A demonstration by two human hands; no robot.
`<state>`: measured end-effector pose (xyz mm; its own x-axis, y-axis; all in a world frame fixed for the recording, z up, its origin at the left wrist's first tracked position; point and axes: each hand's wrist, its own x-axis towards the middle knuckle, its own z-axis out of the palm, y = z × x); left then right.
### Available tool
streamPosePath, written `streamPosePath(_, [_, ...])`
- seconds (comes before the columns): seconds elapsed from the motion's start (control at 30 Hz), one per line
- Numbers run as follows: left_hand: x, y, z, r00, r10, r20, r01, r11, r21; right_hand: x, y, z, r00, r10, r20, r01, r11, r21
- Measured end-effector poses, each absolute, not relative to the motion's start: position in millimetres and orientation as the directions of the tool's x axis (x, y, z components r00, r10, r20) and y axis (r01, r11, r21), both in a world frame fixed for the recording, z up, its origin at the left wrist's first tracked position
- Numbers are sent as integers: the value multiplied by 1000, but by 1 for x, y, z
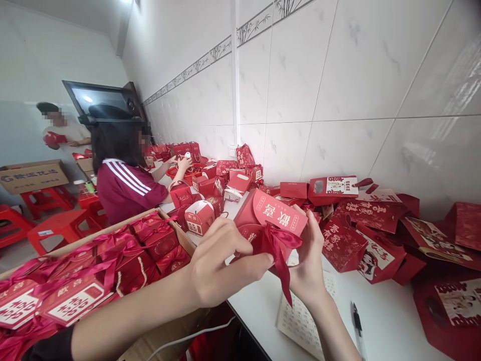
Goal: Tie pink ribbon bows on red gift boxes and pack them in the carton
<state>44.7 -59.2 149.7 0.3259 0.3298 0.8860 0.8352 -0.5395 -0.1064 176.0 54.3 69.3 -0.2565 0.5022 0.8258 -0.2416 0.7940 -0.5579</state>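
Observation:
My right hand (310,255) grips a red gift box (281,213) with white lettering from its right side, above the white table. A dark red satin ribbon (281,240) is tied in a bow at the front of the box, one tail hanging down. My left hand (225,260) reaches in from the left, fingers curled and thumb against the ribbon beside the bow. Part of the box is hidden behind the left fingers. Below the box lies a pale pad (296,321) with rows of small marks, partly covered by my right forearm.
At left, a cardboard carton (165,213) holds several ribboned red boxes. More red boxes (351,235) pile up against the tiled wall at right. A pen (356,321) lies on the white table (394,321). A co-worker in a maroon shirt (128,193) handles things further along; another person stands behind red stools (63,228).

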Motion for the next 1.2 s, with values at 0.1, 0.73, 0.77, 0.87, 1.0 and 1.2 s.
streamPosePath(0.1, [43, -63, 148, 308, 398, 864, 851, -521, -63, 178, 54, 70, -264, 513, 817, -224, 791, -569])
streamPosePath(0.73, [-6, -60, 166, -26, 988, 149, 593, -105, 798, 183, 55, 75, -606, 520, 603, -165, 659, -734])
streamPosePath(0.77, [-7, -62, 164, -76, 990, 115, 527, -58, 848, 183, 55, 74, -628, 510, 588, -165, 650, -741])
streamPosePath(0.87, [-16, -73, 159, -262, 965, -1, 229, 63, 971, 182, 58, 68, -662, 540, 519, -93, 628, -772])
streamPosePath(1.0, [-36, -93, 161, -401, 904, -150, -172, 86, 981, 179, 66, 53, -804, 525, 278, 181, 662, -727])
streamPosePath(1.2, [-51, -125, 170, -411, 867, -281, -373, 122, 920, 156, 40, 28, -844, 331, -421, 520, 697, -494])
